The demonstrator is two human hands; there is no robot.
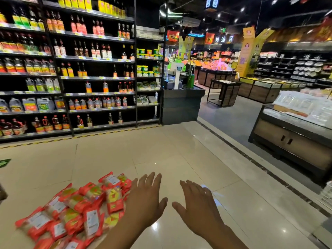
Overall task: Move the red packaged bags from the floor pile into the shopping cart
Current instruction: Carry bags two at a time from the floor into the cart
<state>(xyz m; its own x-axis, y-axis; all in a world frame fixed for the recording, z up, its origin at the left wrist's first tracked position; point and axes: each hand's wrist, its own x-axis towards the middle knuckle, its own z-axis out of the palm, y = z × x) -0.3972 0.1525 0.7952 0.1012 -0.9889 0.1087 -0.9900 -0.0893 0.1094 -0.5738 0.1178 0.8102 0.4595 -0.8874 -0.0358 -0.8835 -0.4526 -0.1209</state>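
A pile of red packaged bags with white labels lies on the pale tiled floor at the lower left. My left hand is stretched out flat with fingers straight, just right of the pile and overlapping its edge; it holds nothing. My right hand is spread open beside it, over bare floor, and is empty as well. No shopping cart is in view.
Tall shelves of bottled sauces and oils line the left and back. A dark checkout counter stands beyond the tiles. A low display cabinet sits at the right. Open tiled floor lies ahead.
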